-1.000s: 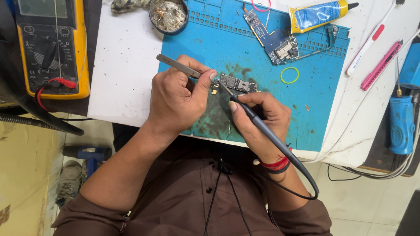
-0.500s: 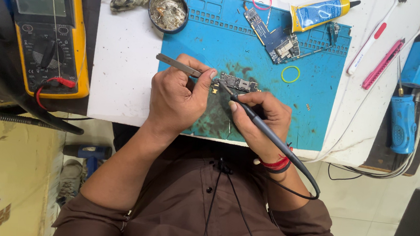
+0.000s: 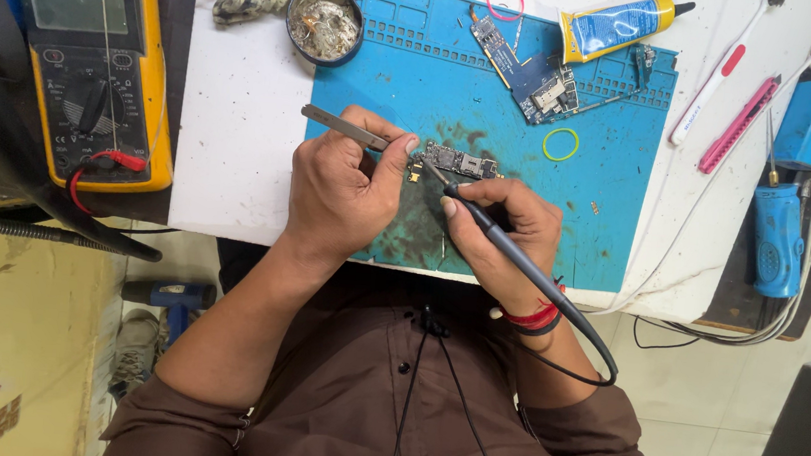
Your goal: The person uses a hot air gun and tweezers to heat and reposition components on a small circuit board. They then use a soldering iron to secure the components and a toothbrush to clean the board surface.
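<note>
Near the frame's centre, the left hand (image 3: 346, 190) pinches tweezers (image 3: 344, 129) that slant to the upper left. The right hand (image 3: 502, 231), just right of it, grips a dark iron (image 3: 492, 235) like a pen, its tip touching the small board (image 3: 459, 162). That board lies just above both hands on the blue mat (image 3: 599, 214). Farther up the mat sits a second board (image 3: 524, 68), a glue tube (image 3: 619, 25) beyond it. A yellow meter (image 3: 96, 59) rests at upper left on the bench (image 3: 235, 128).

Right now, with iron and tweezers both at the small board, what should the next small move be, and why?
Probably hold the tweezers steady in the left hand while the right hand eases the soldering iron tip onto the small circuit board: tip and board nearly meet.
</note>
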